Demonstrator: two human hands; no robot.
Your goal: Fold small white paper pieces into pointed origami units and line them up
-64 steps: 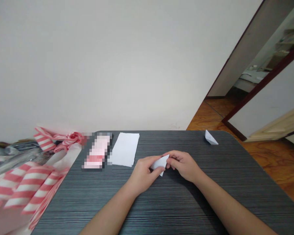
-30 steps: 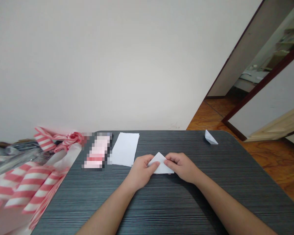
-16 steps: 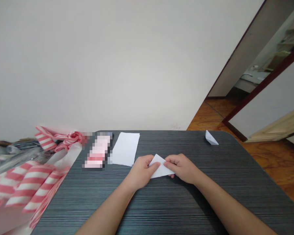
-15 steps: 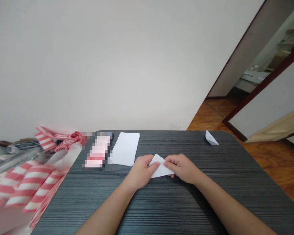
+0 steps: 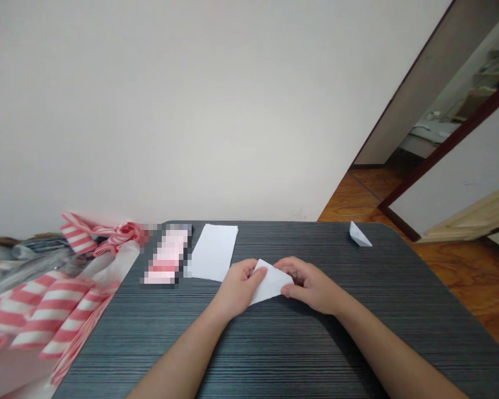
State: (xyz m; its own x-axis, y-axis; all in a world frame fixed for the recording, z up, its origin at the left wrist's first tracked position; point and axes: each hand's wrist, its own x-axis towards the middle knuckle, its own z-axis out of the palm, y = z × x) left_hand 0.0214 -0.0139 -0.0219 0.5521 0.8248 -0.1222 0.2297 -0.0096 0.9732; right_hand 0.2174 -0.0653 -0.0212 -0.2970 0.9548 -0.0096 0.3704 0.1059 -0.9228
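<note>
Both my hands hold a small folded white paper (image 5: 270, 284) just above the middle of the dark striped table (image 5: 274, 354). My left hand (image 5: 238, 290) pinches the paper's left side with thumb and fingers closed. My right hand (image 5: 311, 286) grips its right side, fingers curled over the edge. The paper is a tilted flat piece with one corner pointing up and left. Part of it is hidden behind my fingers.
A stack of white paper sheets (image 5: 214, 252) lies behind my left hand. A pixelated pink object (image 5: 166, 260) lies left of it. A small folded paper boat (image 5: 360, 234) sits at the table's far right. Red-and-white striped bags (image 5: 45, 299) cover the left.
The folded paper went from a small bunched shape to a flat triangle on the table, then was lifted and tilted. Both hands kept hold and shifted slightly.
</note>
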